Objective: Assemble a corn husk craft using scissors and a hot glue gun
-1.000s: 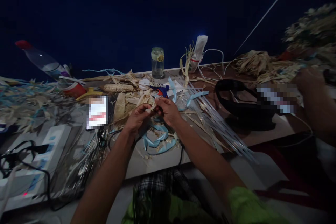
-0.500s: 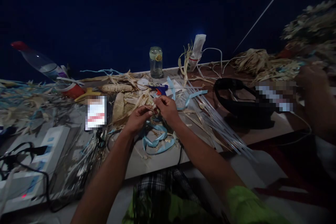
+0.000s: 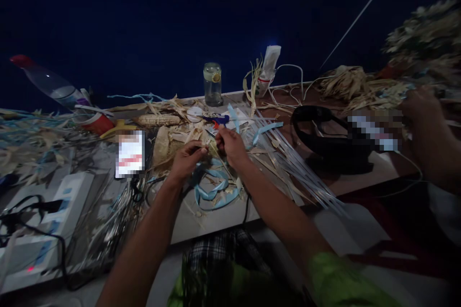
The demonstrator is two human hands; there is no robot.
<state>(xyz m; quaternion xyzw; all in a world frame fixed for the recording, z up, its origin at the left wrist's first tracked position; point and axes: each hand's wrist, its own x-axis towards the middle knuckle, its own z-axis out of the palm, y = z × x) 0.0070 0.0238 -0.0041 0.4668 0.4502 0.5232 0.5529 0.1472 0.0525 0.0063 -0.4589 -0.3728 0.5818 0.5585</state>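
My left hand [image 3: 187, 159] and my right hand [image 3: 230, 145] meet over the table, fingers pinched together on a small strip of dried corn husk [image 3: 210, 146] held between them. Below my hands lies a coil of light blue ribbon [image 3: 215, 189]. More pale husk pieces [image 3: 169, 140] lie heaped just behind my left hand, and a blue glue gun [image 3: 217, 120] rests beyond my fingertips. The light is dim and the husk piece is small.
A glass jar [image 3: 212, 84] stands at the back. A phone [image 3: 130, 153], a dried corn cob [image 3: 157, 119], a plastic bottle [image 3: 54, 88] and a power strip [image 3: 54, 201] lie left. Clear sticks [image 3: 298, 172] and a black strap [image 3: 324, 139] lie right. Another person's hand [image 3: 425, 120] is at far right.
My hands have stayed pinched on the husk piece and shifted slightly, the right hand moving a little up and away. The other person's hand at the right has crept inward.
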